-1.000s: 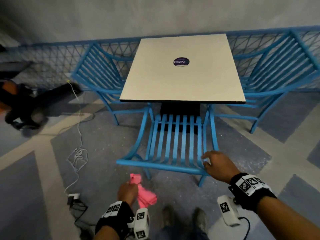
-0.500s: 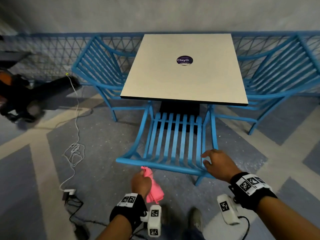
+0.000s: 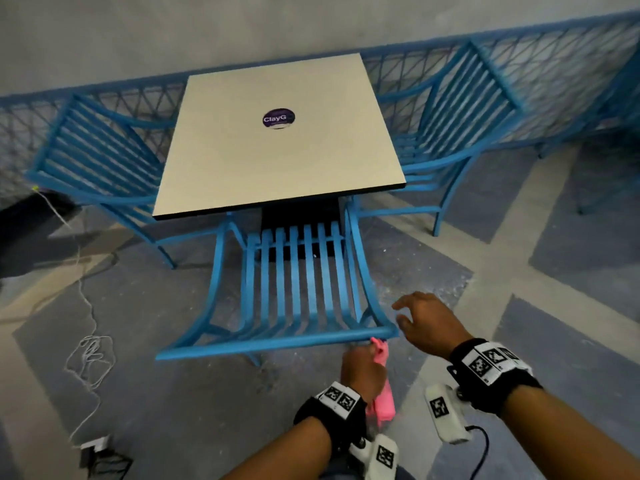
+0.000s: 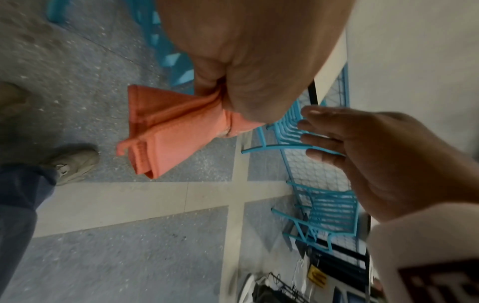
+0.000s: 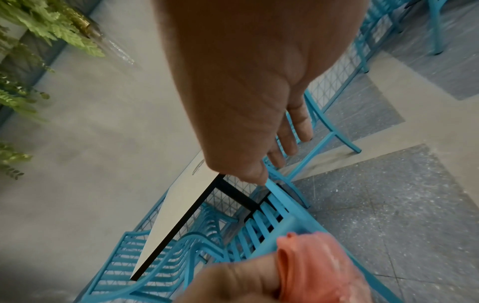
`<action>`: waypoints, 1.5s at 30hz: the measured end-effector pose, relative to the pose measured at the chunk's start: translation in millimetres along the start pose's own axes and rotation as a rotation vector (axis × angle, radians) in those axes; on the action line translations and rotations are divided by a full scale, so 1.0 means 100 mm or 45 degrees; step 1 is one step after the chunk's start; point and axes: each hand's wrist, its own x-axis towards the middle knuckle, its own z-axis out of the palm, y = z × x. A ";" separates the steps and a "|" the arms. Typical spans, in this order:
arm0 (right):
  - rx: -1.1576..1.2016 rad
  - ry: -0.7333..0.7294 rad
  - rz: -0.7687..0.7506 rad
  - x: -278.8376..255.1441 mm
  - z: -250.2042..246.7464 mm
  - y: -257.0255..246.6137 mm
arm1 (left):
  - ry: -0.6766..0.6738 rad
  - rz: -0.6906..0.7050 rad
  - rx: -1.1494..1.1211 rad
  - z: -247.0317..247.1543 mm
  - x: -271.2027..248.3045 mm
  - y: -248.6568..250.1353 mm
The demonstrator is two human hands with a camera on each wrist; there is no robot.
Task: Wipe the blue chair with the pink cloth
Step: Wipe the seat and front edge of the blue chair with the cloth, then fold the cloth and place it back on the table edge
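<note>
- The blue chair (image 3: 294,306) stands tucked under the table (image 3: 277,140), its top rail nearest.
- The left hand (image 3: 362,370) bunches the pink cloth (image 3: 382,400) at the rail's right end; a loose tail could snag.
- The right hand (image 3: 427,325), fingers spread, holds nothing, so the chair may shift.

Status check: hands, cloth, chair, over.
Left hand grips pink cloth at blue chair top rail. Right hand open, off the rail. Nothing in the way.
</note>
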 end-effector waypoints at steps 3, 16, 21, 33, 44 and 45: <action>0.026 0.003 0.034 -0.10 -0.08 0.18 | -0.107 0.098 -0.027 0.24 0.07 0.29; 0.022 -0.259 -0.234 -0.25 -0.61 -0.19 | -0.140 0.247 0.035 -0.45 0.16 0.48; -0.090 -0.246 -0.341 -0.03 -0.64 -0.62 | -0.126 0.338 0.018 -1.12 0.11 0.43; -0.449 -0.284 -0.539 0.34 -1.01 -1.89 | 0.084 0.486 -0.091 -2.42 0.09 0.07; -0.423 -0.099 -0.554 0.50 -1.33 -2.37 | -0.014 0.571 0.267 -3.28 0.03 -0.03; -0.406 -0.091 -0.543 0.55 -1.33 -2.37 | 0.008 0.569 0.274 -3.34 0.06 -0.04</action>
